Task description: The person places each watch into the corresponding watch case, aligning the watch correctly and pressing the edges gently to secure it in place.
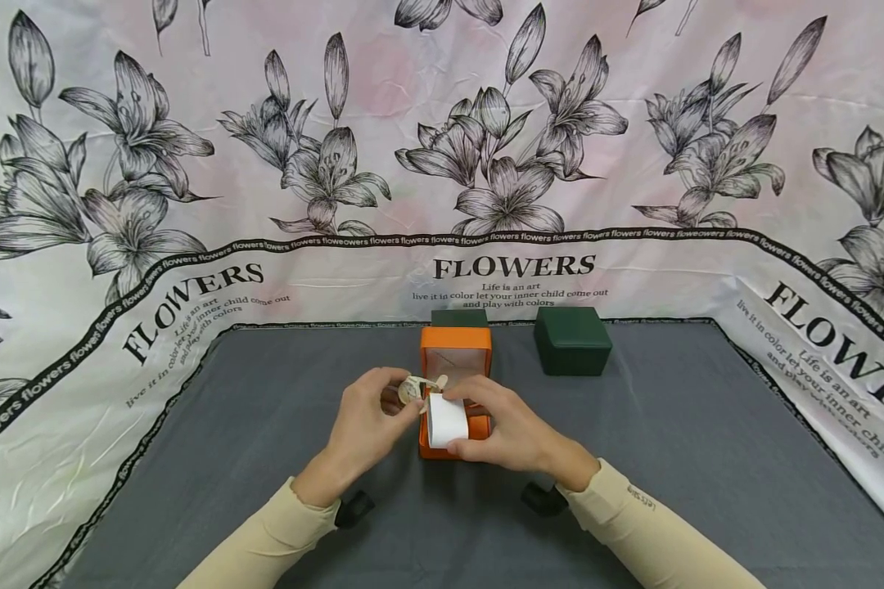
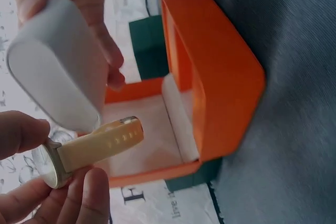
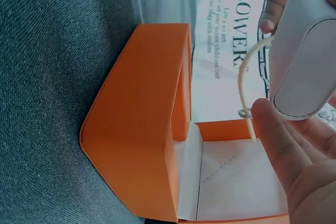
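My left hand [image 1: 364, 419] pinches a wristwatch [image 1: 411, 390] by its round case. Its pale cream strap [image 2: 100, 148] reaches toward the right, unfastened at the end, with a row of holes showing in the left wrist view. My right hand [image 1: 514, 429] grips a white oval watch cushion [image 1: 448, 421] between thumb and fingers. Strap and cushion lie close beside each other, overlapping in the left wrist view. Both are above an orange watch box [image 1: 456, 337] with its lid raised and a pale lining [image 3: 231, 182] inside the lid.
A dark green box [image 1: 573, 342] stands closed at the back right. Another green box [image 1: 460, 317] is partly hidden behind the orange lid. Grey cloth [image 1: 265, 409] covers the table, and a flower-printed curtain [image 1: 501, 188] hangs along its back and sides.
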